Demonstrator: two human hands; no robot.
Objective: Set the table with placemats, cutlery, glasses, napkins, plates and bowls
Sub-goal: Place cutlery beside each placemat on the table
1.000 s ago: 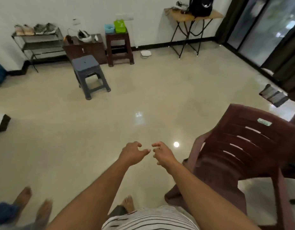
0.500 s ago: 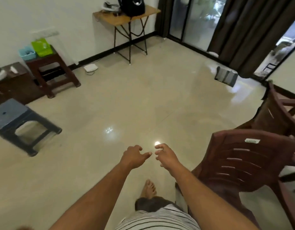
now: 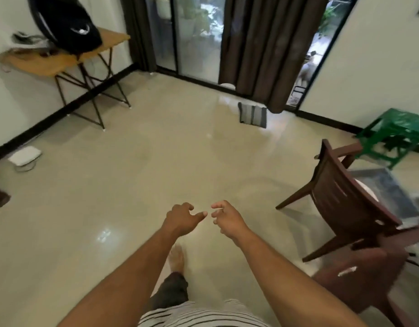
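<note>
Table (image 3: 383, 185) for the setting: only a grey top shows, at the right edge behind a brown chair (image 3: 340, 204), with the pale rim of a plate (image 3: 366, 190) on it, mostly hidden by the chair's back. Left hand (image 3: 182, 219) and right hand (image 3: 227, 218) held out over the floor (image 3: 156, 161), side by side, thumbs nearly meeting but apart. Both loosely curled, nothing in either. One bare foot (image 3: 176, 257) on the floor below the hands.

Second brown chair (image 3: 359, 274), blurred, at lower right, nearer than the first; the two chairs stand between the hands and the table. Green stool (image 3: 394, 135) beyond, against the right wall. Striped mat (image 3: 252, 114) on the floor by the dark curtain (image 3: 269, 48) and glass doors. Far left: folding table (image 3: 62, 60) against the wall, black bag (image 3: 64, 22) on top. Small white box (image 3: 24, 156) on the floor by the left skirting.
</note>
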